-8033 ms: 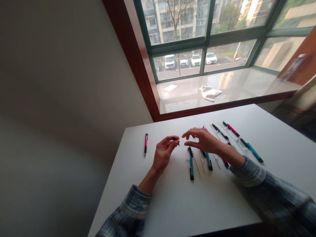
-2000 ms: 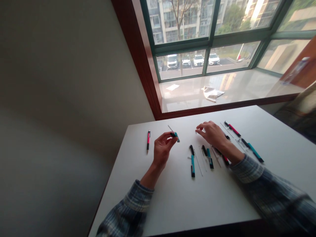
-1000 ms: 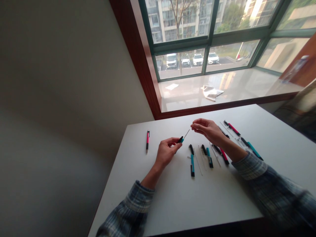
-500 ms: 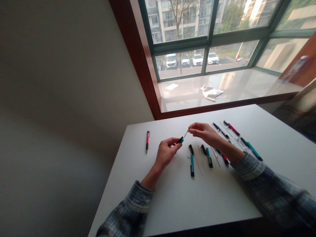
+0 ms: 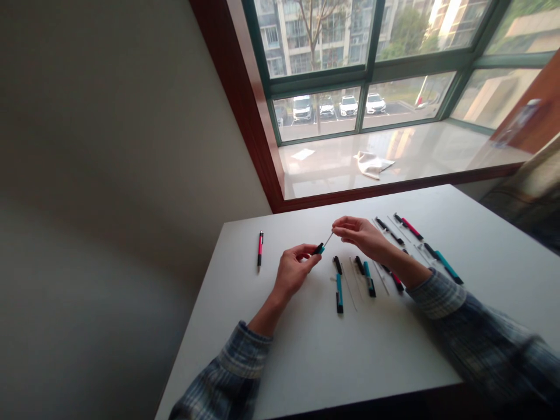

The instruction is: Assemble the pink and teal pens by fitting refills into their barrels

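"What sort of place is this?"

"A room upstairs, maybe a flat or small office; I can't tell which."

"What shows that?"

"A green-framed window (image 5: 371, 71) with wooden trim (image 5: 244, 105), a stone sill (image 5: 420, 157) holding a cloth (image 5: 374, 164), apartment blocks (image 5: 280, 35) outside, parked cars (image 5: 335, 106) below, and pens (image 5: 370, 279) on a white bench (image 5: 306, 361)."

1. The pen piece (image 5: 319, 249) is teal and black.
2. The lone pen (image 5: 259, 248) is pink and black.
3. The near pen (image 5: 339, 295) is teal and black.
4. The sleeves (image 5: 231, 367) have blue and white checks.
5. The counter (image 5: 306, 361) is white.
6. The window frame (image 5: 371, 76) is green.
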The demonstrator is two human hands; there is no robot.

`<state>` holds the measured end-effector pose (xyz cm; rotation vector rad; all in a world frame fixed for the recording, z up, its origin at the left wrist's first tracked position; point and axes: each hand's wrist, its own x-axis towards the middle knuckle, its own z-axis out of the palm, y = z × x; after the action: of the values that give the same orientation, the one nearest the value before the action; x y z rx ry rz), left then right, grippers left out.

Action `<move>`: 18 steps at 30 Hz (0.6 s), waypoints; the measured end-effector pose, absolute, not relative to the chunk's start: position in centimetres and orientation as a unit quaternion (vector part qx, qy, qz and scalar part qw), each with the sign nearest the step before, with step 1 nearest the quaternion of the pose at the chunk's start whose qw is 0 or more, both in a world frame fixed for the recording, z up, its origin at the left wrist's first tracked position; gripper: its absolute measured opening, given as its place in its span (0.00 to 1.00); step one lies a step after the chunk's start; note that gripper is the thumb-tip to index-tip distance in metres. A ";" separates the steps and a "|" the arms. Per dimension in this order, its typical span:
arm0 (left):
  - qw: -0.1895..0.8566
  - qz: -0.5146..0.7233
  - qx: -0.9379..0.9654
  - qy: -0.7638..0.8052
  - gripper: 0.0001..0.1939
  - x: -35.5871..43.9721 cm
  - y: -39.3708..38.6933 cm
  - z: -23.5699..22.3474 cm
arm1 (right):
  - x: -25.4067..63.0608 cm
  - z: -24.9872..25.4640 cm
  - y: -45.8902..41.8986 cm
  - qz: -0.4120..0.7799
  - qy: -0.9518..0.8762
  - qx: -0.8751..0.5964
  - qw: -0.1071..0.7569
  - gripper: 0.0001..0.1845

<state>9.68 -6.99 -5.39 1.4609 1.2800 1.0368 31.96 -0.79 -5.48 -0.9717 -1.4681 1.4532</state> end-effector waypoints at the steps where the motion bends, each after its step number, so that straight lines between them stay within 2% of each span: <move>1: 0.453 0.422 0.591 0.517 0.13 9.7 -7.0 -5.4 | 31.9 -5.5 -0.9 0.577 -0.589 -0.387 0.413 0.20; 10: 0.458 0.428 0.600 0.497 0.13 9.9 -6.9 -4.8 | 31.1 -4.9 -1.5 0.554 -0.671 -0.341 0.356 0.20; 15: 0.453 0.415 0.614 0.496 0.13 9.9 -6.6 -5.3 | 30.2 -4.9 -2.0 0.524 -0.693 -0.330 0.369 0.17; 18: 0.444 0.420 0.617 0.496 0.16 9.8 -6.6 -5.6 | 30.3 -4.4 -2.1 0.524 -0.667 -0.335 0.410 0.17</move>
<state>9.84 -6.65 -5.55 1.5296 1.2301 1.0413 30.31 -2.06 -4.44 -0.8432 -1.6785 1.3201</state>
